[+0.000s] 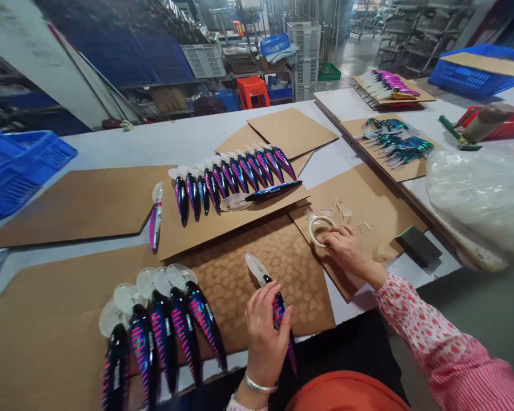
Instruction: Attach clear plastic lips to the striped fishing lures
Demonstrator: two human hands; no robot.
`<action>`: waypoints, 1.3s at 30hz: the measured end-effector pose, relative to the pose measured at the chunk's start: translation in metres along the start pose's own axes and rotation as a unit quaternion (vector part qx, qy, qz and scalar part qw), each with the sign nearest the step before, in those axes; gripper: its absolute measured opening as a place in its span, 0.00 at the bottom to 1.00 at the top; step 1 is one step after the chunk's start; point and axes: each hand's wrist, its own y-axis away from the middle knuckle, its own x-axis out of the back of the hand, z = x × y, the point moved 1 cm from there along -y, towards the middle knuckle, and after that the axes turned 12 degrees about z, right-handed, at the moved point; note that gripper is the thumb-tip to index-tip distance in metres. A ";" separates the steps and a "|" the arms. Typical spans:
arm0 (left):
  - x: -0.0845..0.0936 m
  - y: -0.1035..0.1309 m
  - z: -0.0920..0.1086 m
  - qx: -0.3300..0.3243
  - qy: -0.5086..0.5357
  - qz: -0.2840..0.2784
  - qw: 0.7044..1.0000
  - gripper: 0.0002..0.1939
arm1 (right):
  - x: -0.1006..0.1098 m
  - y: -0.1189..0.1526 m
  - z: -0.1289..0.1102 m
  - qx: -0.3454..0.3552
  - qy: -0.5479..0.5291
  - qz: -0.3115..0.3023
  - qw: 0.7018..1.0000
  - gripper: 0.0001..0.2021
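A dark fishing lure with pink stripes and a clear lip (256,268) lies on patterned cardboard (308,285), and my left hand (266,328) is wrapped around its body. My right hand (345,248) has its fingers closed on the near right rim of a roll of tape (312,231). Small clear pieces (345,211) are scattered just beyond the roll. Several large lures (167,337) rest side by side to the left of my left hand. A row of smaller lures (235,174) lies on a cardboard sheet (184,242) farther back, with one lure (274,192) crosswise before them.
A single lure (155,225) lies at the left. Blue crates (21,168) stand at the far left. Green lures (398,142) and pink lures (389,84) sit on boards at the right, near a plastic bag (480,194). A dark block (417,246) is beside my right forearm.
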 end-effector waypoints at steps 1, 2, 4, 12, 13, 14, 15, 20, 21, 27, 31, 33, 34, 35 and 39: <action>0.002 -0.005 0.004 0.009 0.016 0.006 1.000 0.19 | 0.003 0.002 -0.005 0.014 -0.049 0.022 0.998 0.05; 0.004 -0.011 0.008 0.017 0.030 0.008 0.999 0.20 | 0.007 0.005 -0.012 0.029 -0.100 0.042 0.994 0.04; 0.004 -0.020 0.017 0.023 0.052 0.009 0.998 0.21 | 0.013 0.011 -0.031 0.049 -0.189 0.060 0.979 0.04; 0.002 -0.019 0.029 -0.020 0.074 0.021 0.997 0.14 | 0.011 0.036 -0.088 0.034 -0.268 0.045 0.962 0.07; 0.004 -0.017 0.028 -0.020 0.073 0.025 0.997 0.12 | 0.010 0.038 -0.089 0.034 -0.266 0.040 0.963 0.07; 0.006 -0.015 0.027 -0.015 0.073 0.028 0.997 0.11 | 0.009 0.039 -0.089 0.035 -0.263 0.034 0.964 0.08; 0.007 -0.014 0.025 -0.006 0.073 0.028 0.997 0.10 | 0.009 0.040 -0.089 0.040 -0.259 0.028 0.965 0.08; 0.014 -0.016 0.024 0.063 0.069 -0.018 0.995 0.05 | 0.010 0.038 -0.084 0.084 -0.209 0.010 0.974 0.08; 0.016 -0.017 0.024 0.077 0.069 -0.033 0.994 0.03 | 0.010 0.036 -0.083 0.092 -0.196 0.008 0.976 0.08; 0.019 -0.016 0.026 0.150 0.098 -0.067 0.982 0.01 | 0.014 0.030 -0.077 0.095 -0.183 -0.030 0.978 0.06; 0.018 -0.014 0.024 0.161 0.109 -0.070 0.978 0.02 | 0.014 0.029 -0.076 0.099 -0.174 -0.056 0.978 0.07; 0.016 -0.012 0.023 0.152 0.104 -0.071 0.980 0.01 | 0.012 0.030 -0.078 0.110 -0.145 -0.054 0.982 0.07; 0.016 -0.011 0.023 0.144 0.101 -0.067 0.982 0.01 | 0.012 0.030 -0.079 0.115 -0.129 -0.047 0.984 0.07; 0.015 -0.009 0.024 0.133 0.101 -0.059 0.984 0.01 | 0.011 0.030 -0.080 0.114 -0.120 -0.034 0.986 0.08; 0.017 -0.010 0.029 0.087 0.131 -0.013 0.988 0.04 | 0.011 0.029 -0.088 0.006 -0.220 0.054 0.974 0.08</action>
